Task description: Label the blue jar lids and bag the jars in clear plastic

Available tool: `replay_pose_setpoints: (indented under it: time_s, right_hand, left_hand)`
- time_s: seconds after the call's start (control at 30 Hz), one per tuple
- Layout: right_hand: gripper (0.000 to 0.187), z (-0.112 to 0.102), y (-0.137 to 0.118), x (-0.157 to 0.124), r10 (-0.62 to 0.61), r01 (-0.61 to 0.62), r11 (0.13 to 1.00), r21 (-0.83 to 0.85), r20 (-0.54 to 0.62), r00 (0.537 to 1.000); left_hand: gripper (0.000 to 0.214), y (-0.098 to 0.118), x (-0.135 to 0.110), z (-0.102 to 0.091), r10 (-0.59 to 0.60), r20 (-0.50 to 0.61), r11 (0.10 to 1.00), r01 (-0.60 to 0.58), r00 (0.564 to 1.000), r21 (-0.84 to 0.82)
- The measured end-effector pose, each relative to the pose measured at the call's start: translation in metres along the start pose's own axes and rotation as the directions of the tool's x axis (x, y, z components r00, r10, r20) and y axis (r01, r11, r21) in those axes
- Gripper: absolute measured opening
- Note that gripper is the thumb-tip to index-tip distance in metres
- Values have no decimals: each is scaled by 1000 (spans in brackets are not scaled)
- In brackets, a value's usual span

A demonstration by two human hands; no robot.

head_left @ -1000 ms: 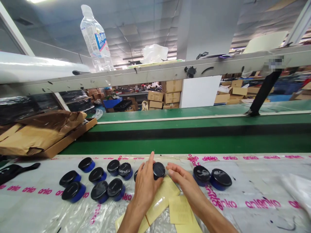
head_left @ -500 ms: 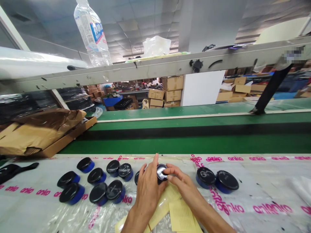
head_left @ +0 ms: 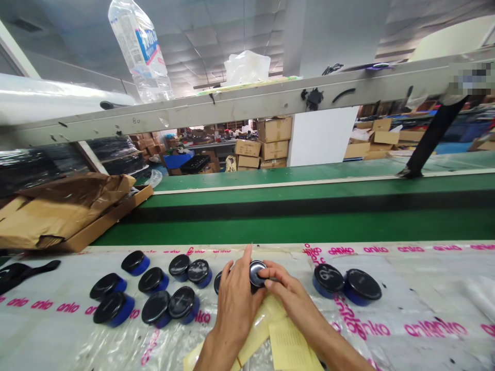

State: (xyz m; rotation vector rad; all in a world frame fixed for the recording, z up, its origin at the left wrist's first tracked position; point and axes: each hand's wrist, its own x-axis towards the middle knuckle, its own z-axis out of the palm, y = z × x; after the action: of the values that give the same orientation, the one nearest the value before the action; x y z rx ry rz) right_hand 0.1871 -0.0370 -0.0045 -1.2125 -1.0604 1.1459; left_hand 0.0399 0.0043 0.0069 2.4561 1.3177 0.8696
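Observation:
Between my left hand (head_left: 235,304) and my right hand (head_left: 292,296) sits a small round jar (head_left: 256,273) with a dark lid, its top showing a pale shine. My left fingers wrap its near side, with the index finger raised, and my right fingertips press on its right side. A partly hidden jar (head_left: 218,282) stands just left of my left hand. Several blue jars with black lids (head_left: 166,288) lie further left, and a pair (head_left: 346,285) stands to the right. Under my wrists lie yellow paper sheets (head_left: 290,342).
The jars rest on a clear plastic sheet (head_left: 406,293) printed with pink "anko" lettering. Beyond it run a green conveyor belt (head_left: 309,226) and a grey metal beam (head_left: 232,105). A cardboard tray (head_left: 112,219) with brown paper sits at left.
The jar in my hands has tilted, so its top now catches the light. My right fingers have closed in against it. The view has shifted slightly.

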Motion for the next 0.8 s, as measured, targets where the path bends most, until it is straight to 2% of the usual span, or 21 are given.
replay_pose_setpoints:
  time_s: [0.4,0.8]
  right_hand:
    - [24,1,2,0,-10,11,1000,6,-13,1000]
    - [24,1,4,0,-15,15,1000,3,-40,999]
  left_hand:
    - [107,2,-2,-2,14,-16,1000,-14,1000,5]
    - [103,2,-2,-3,12,-18,1000,-12,1000,1]
